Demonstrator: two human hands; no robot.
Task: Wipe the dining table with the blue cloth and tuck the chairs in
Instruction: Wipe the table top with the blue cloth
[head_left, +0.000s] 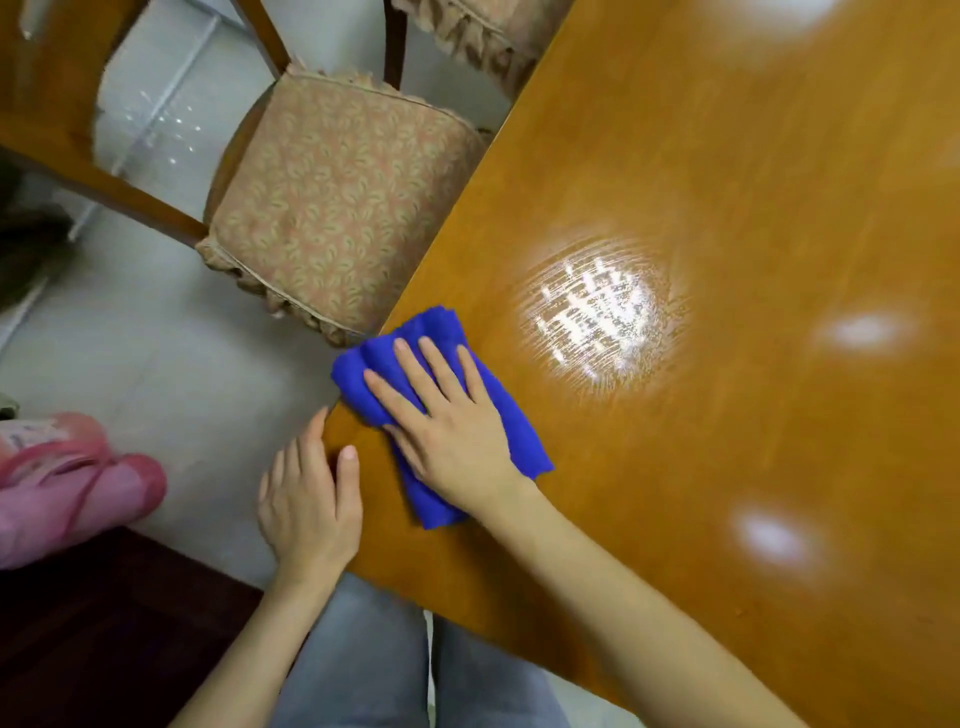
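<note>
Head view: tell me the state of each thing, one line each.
cloth: bunched, lying on the table corner.
right hand: flat, pressing the cloth.
left hand: resting on the table edge, holding nothing.
table: streaky wipe marks show in the glare.
chair: pulled out, not tucked in.

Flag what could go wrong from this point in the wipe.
The blue cloth is bunched under the flat right hand at the edge of the table; an outward stroke could drag it off. Streaks show in the glare, so residue may remain. The cushioned chair sits pulled out, not yet tucked in.
</note>
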